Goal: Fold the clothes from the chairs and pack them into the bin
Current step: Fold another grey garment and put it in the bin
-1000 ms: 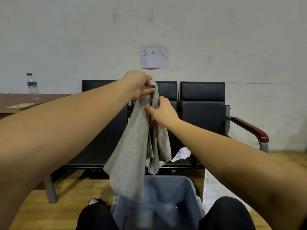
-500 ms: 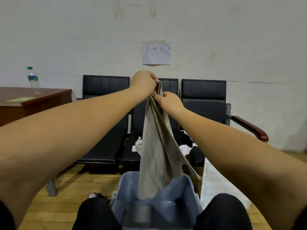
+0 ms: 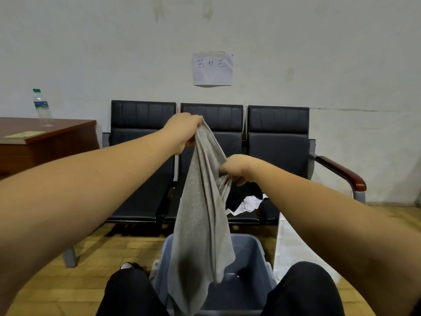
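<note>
Hanging in the middle of the frame, a plain grey garment (image 3: pixel 200 224) droops in long creased folds into the blue-grey bin (image 3: pixel 257 252) below. The left hand (image 3: pixel 182 133) pinches its top; the right hand (image 3: pixel 237 167) grips its side edge.

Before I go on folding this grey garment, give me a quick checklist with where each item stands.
1. Left hand grips the top of the grey garment: ok.
2. Right hand grips its side edge lower down: ok.
3. Garment hangs flat and smooth: not ok, bunched and creased.
4. Garment folded: not ok, it hangs at full length.
5. Bin sits open below the garment: ok.
6. Bin interior free of other clothes: cannot tell, the garment hides most of it.
</note>
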Action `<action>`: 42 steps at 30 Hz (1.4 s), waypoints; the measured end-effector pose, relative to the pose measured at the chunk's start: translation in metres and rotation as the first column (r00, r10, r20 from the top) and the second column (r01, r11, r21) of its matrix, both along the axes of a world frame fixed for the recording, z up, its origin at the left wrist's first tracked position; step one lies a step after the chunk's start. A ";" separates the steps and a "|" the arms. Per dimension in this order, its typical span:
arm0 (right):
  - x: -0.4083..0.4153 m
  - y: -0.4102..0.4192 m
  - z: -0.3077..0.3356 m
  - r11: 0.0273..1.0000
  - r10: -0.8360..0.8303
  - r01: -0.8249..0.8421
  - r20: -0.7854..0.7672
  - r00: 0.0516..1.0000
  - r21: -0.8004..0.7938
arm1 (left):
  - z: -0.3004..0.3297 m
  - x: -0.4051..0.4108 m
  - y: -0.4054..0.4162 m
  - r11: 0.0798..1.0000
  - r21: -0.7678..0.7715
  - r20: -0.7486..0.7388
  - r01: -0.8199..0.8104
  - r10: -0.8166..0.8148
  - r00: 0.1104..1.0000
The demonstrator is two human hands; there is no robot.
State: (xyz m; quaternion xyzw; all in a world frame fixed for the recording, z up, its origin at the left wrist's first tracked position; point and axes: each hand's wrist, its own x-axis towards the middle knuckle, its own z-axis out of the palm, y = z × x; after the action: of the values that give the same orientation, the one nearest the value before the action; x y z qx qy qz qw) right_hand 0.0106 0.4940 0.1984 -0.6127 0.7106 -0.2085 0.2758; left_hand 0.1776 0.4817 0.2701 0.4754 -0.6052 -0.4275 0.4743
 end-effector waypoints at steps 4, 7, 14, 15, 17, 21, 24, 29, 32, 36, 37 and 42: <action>-0.010 0.002 -0.012 0.996 0.050 -0.046 -0.044 0.998 0.079 | -0.010 0.012 -0.003 0.997 0.046 -0.162 -0.064 0.071 0.984; -0.019 0.006 -0.017 0.993 0.097 -0.081 -0.214 0.972 0.081 | -0.015 0.021 -0.008 0.995 0.020 -0.200 -0.096 0.099 0.975; -0.047 0.009 -0.022 0.997 0.050 -0.068 -0.319 0.947 -0.047 | -0.034 0.035 -0.015 0.995 0.031 -0.248 -0.094 0.099 0.964; -0.050 0.010 -0.022 0.994 0.024 -0.057 -0.318 0.948 -0.094 | -0.036 0.035 -0.015 0.995 0.029 -0.245 -0.092 0.096 0.965; -0.054 0.010 -0.020 0.982 -0.015 -0.017 -0.166 0.986 -0.191 | -0.041 0.034 -0.015 0.996 0.035 -0.250 -0.086 0.092 0.964; -0.058 0.015 -0.012 0.978 -0.038 0.114 0.391 0.920 -0.174 | -0.050 0.032 -0.012 0.995 0.057 -0.255 -0.076 0.088 0.963; -0.064 0.019 -0.005 0.986 -0.053 0.121 0.466 0.883 -0.119 | -0.055 0.032 -0.012 0.995 0.047 -0.206 -0.092 0.099 0.973; -0.063 0.024 0.011 0.993 0.006 0.051 0.484 0.875 -0.105 | -0.069 0.033 -0.013 0.991 -0.088 0.078 -0.099 0.106 0.991; -0.052 0.025 0.020 0.996 0.031 0.016 0.537 0.843 -0.083 | -0.077 0.029 -0.010 0.985 -0.137 0.237 -0.104 0.134 0.962; -0.029 0.027 0.038 0.996 -0.001 0.060 0.649 0.761 -0.069 | -0.083 0.015 0.005 0.971 -0.210 0.376 -0.115 0.189 0.907; -0.024 0.026 0.043 0.996 -0.004 0.066 0.681 0.732 -0.065 | -0.087 0.010 0.012 0.961 -0.250 0.372 -0.117 0.207 0.905; -0.004 0.025 0.065 0.983 -0.021 0.158 0.794 0.608 -0.095 | -0.117 -0.017 0.064 0.972 -0.221 0.221 0.084 -0.034 0.975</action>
State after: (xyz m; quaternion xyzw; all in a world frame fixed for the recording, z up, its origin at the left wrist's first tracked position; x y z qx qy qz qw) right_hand 0.0062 0.5188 0.2632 -0.4413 0.5280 -0.5248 0.5010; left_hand 0.1609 0.5455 0.1529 0.4428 -0.7121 -0.3147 0.4447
